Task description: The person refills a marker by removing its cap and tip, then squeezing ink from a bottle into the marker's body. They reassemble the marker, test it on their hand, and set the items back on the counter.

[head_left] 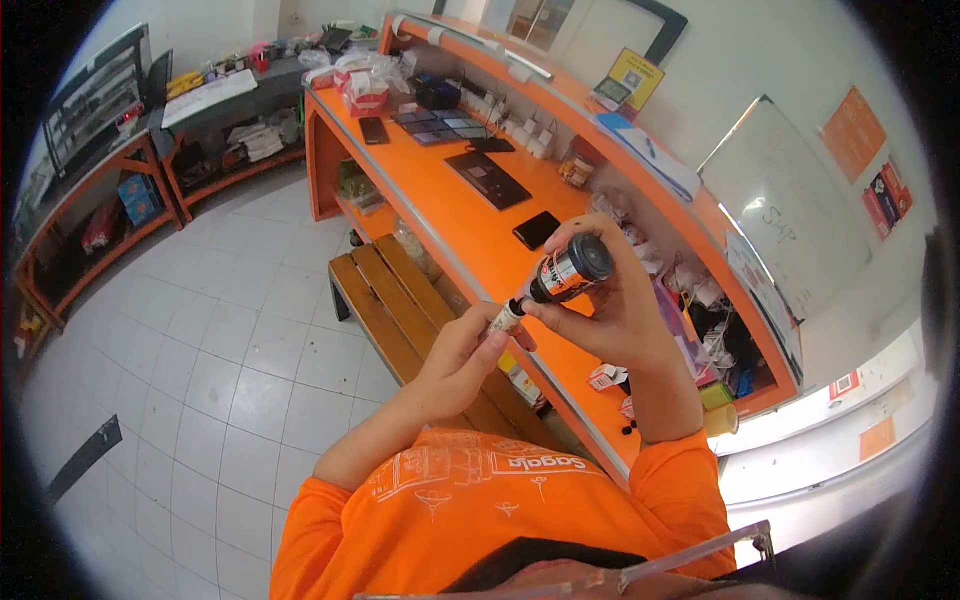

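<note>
My right hand point(625, 315) grips a small black ink bottle point(568, 272) with an orange and white label. The bottle is tilted, its wide black base up to the right and its narrow black nozzle pointing down to the left. My left hand point(465, 355) is closed around a white marker barrel point(506, 318) with small print on it. The nozzle meets the barrel's upper end. Both hands are above the front edge of the orange counter point(555, 345). Close beyond the bottle, a black phone point(537, 230) lies on the counter.
A dark flat panel point(487, 180) and another phone point(373, 130) lie farther along the counter. Small boxes point(607, 376) are near my right arm. A wooden bench point(400, 300) stands against the counter. The whiteboard point(770, 210) is on the right.
</note>
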`<action>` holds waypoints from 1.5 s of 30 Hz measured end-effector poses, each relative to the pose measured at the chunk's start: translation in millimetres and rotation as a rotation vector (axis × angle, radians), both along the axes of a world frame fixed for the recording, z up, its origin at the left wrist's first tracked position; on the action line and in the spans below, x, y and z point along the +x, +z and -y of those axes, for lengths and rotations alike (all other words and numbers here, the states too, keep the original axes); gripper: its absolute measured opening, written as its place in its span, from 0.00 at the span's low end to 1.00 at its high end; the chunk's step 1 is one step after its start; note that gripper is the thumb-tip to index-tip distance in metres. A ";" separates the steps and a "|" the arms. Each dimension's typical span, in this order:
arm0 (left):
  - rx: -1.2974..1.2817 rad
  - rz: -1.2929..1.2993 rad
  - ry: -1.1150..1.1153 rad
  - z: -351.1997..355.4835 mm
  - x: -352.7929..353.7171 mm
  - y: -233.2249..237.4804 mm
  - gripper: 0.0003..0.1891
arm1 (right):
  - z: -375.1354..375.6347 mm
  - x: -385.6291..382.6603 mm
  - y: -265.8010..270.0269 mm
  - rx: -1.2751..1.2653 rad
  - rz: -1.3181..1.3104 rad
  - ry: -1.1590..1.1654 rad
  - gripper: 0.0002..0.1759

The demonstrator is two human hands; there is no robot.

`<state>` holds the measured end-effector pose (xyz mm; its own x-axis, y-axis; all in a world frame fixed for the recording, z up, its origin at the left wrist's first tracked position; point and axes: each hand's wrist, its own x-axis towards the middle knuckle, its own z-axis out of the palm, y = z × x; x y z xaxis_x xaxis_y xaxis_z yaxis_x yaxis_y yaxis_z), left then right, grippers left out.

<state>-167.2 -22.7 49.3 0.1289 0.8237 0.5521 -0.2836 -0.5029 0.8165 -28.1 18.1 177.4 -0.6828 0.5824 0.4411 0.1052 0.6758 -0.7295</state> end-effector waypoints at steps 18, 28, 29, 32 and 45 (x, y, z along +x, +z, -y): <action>-0.027 0.020 -0.026 2.2 0.3 -0.7 0.13 | -8.0 -4.4 -12.0 -0.157 -0.237 0.071 0.30; -0.050 0.033 -0.040 4.9 0.1 0.6 0.13 | -12.4 -3.8 -32.1 -0.205 -0.297 0.084 0.35; -0.032 0.052 -0.041 4.8 0.5 0.0 0.13 | -12.1 -4.9 -32.8 -0.190 -0.316 0.082 0.36; -0.039 0.041 -0.021 6.6 0.1 1.8 0.13 | -8.9 -6.3 -33.0 -0.194 -0.337 0.063 0.36; -0.033 0.024 0.015 7.4 -1.0 3.1 0.16 | -2.6 -13.5 -31.4 -0.166 -0.347 -0.003 0.33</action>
